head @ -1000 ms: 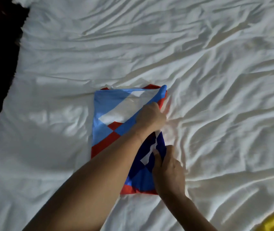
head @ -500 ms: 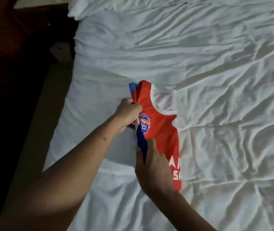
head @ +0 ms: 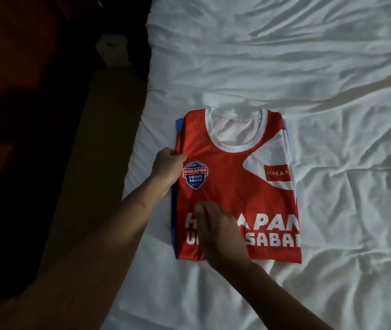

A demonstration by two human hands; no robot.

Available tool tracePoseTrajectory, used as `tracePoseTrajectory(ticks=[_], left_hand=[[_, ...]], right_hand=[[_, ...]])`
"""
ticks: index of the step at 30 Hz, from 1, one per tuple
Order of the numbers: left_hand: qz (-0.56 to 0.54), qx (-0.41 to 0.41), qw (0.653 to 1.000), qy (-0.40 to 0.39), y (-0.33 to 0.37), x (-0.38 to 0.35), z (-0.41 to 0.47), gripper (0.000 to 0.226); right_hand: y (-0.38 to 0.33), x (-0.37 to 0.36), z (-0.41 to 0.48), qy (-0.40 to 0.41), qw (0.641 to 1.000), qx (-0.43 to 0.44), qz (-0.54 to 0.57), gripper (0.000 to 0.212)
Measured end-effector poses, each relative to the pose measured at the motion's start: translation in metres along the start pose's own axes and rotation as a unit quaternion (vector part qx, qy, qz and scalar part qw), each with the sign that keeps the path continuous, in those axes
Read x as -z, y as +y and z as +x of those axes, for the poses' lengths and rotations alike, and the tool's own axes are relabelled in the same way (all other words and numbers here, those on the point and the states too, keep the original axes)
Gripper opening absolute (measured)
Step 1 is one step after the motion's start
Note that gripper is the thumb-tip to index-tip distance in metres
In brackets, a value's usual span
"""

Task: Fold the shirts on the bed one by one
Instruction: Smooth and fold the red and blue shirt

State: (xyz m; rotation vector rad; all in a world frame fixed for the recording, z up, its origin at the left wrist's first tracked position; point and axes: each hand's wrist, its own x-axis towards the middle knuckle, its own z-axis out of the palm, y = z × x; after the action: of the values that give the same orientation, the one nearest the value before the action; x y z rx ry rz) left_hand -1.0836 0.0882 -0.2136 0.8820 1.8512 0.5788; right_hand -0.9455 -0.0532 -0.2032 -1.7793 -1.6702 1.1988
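Observation:
A folded red shirt (head: 235,177) with a white collar and white lettering lies front side up on the white bed (head: 284,67), near the bed's left edge. Blue fabric of the same shirt peeks out along its left and right sides. My left hand (head: 168,166) grips the shirt's left edge, thumb on top beside the blue badge. My right hand (head: 215,231) lies on the lower front of the shirt, over the lettering, with its fingers bent against the cloth. Whether it pinches the fabric is not clear.
The bed sheet is wrinkled all around the shirt. Left of the bed runs a dark floor strip (head: 99,163) with a pale box-like object (head: 112,47) near the top and dark furniture (head: 18,91) beyond.
The shirt has been flipped over from its blue patterned back to its red front and now lies flat. Both hands moved with it, from holding it on edge to lying on it.

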Motion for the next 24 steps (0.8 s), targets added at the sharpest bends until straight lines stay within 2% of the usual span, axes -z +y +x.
tracePoseTrajectory(ticks=[3,4,6,8,10,15,19,22,24], left_hand=[[-0.008,0.019,1.0,0.003,-0.021,-0.01,-0.016,0.036],[0.004,0.025,1.0,0.009,-0.031,-0.014,-0.024,0.041],[0.039,0.025,0.998,0.031,-0.05,-0.023,-0.043,0.045],[0.071,0.005,0.995,0.073,-0.064,-0.033,-0.057,0.045],[0.107,-0.037,0.987,0.117,-0.073,-0.041,-0.063,0.042],[0.182,-0.07,0.969,0.154,-0.08,-0.046,-0.068,0.043],[0.145,-0.079,0.978,0.126,-0.099,-0.036,-0.085,0.04],[0.175,-0.092,0.974,0.114,-0.116,-0.03,-0.1,0.039],[0.19,-0.069,0.973,0.111,-0.11,-0.026,-0.096,0.04]], right_hand=[[0.031,0.028,0.003,0.162,0.984,0.019,-0.075,0.017],[0.043,0.04,0.006,0.221,0.968,0.001,-0.12,0.015],[0.063,0.063,0.009,0.287,0.939,-0.105,-0.159,0.029],[0.076,0.077,0.013,0.28,0.924,-0.224,-0.134,0.05],[0.082,0.081,0.017,0.26,0.922,-0.26,-0.121,0.059],[0.076,0.081,0.02,0.212,0.944,-0.247,-0.055,0.036],[0.078,0.079,-0.017,0.21,0.944,-0.252,-0.043,0.032],[0.083,0.076,-0.042,0.189,0.944,-0.262,-0.064,0.032],[0.088,0.08,-0.041,0.186,0.942,-0.268,-0.083,0.033]])
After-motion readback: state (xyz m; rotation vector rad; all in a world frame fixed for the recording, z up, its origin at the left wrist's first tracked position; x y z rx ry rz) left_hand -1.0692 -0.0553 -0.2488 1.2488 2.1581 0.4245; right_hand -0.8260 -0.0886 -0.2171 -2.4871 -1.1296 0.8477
